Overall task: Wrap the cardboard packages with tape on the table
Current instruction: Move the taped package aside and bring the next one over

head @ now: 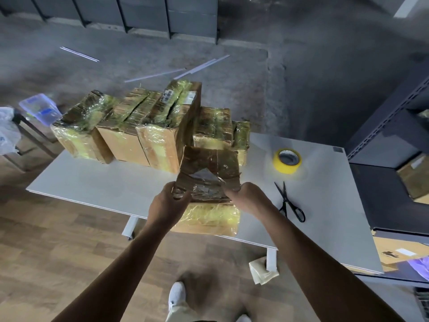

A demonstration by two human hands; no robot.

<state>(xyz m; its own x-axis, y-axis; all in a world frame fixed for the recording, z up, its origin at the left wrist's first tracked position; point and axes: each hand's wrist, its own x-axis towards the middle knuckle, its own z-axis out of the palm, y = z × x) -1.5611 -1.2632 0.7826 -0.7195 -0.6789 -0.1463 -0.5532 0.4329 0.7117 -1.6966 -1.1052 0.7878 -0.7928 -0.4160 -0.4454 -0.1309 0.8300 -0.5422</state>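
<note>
Illegible label [170, 96] on tallest package [157, 147]

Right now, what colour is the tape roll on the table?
Yellow; the tape roll shows best in the head view, beyond the scissors.

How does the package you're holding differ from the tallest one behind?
The held package sits at the table edge, gripped by the left hand and right hand; the tallest package stands untouched behind. The held package's top looks torn; the tallest package's carries a printed label. Both are cardboard under yellowish tape.
</note>
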